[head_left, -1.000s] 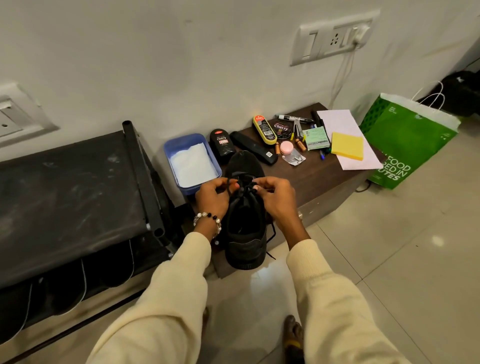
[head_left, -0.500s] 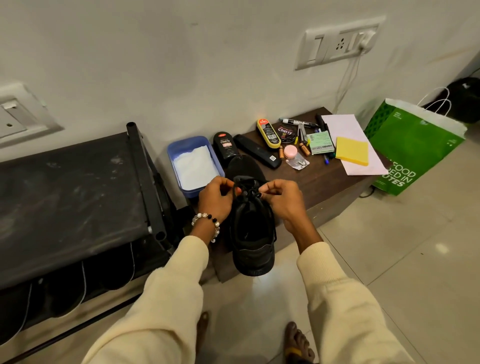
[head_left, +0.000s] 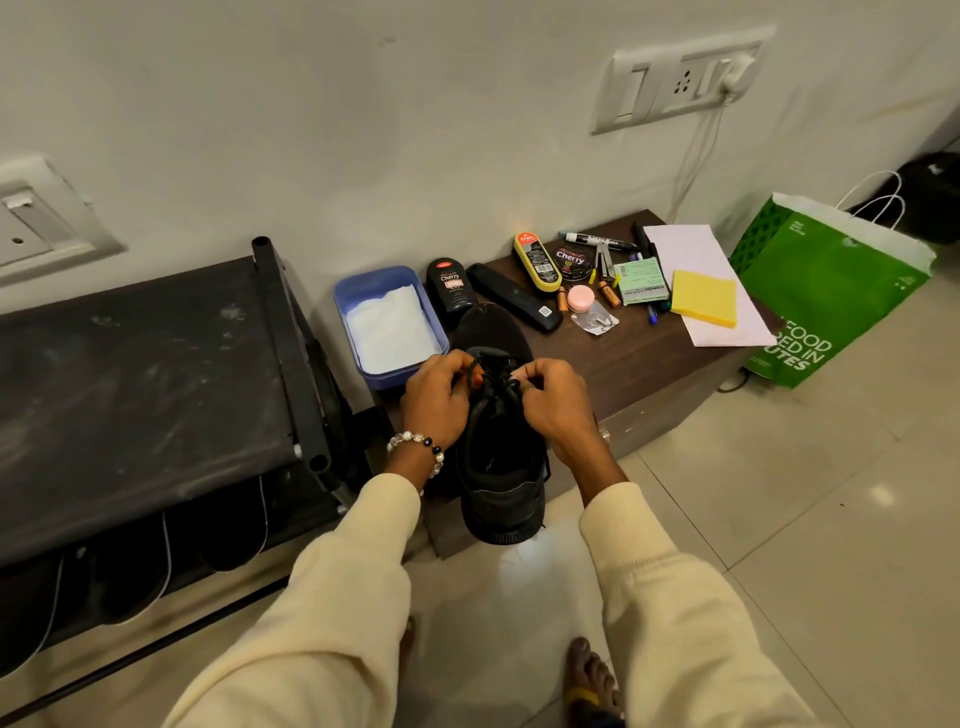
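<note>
Barely any shift since a moment ago: both hands stay at the laces (head_left: 493, 382). My left hand (head_left: 434, 402) curls tight, fingers (head_left: 457, 366) pinching one strand; my right hand (head_left: 553, 402) pinches the other. Black shoe (head_left: 501, 483) sits on the brown table (head_left: 649, 364), toe toward the wall, heel overhanging the front edge, just beside the blue tub (head_left: 387, 278).

black shoe (head_left: 501, 467), blue tub (head_left: 363, 283), yellow pad (head_left: 704, 304), green bag (head_left: 831, 296)
</note>
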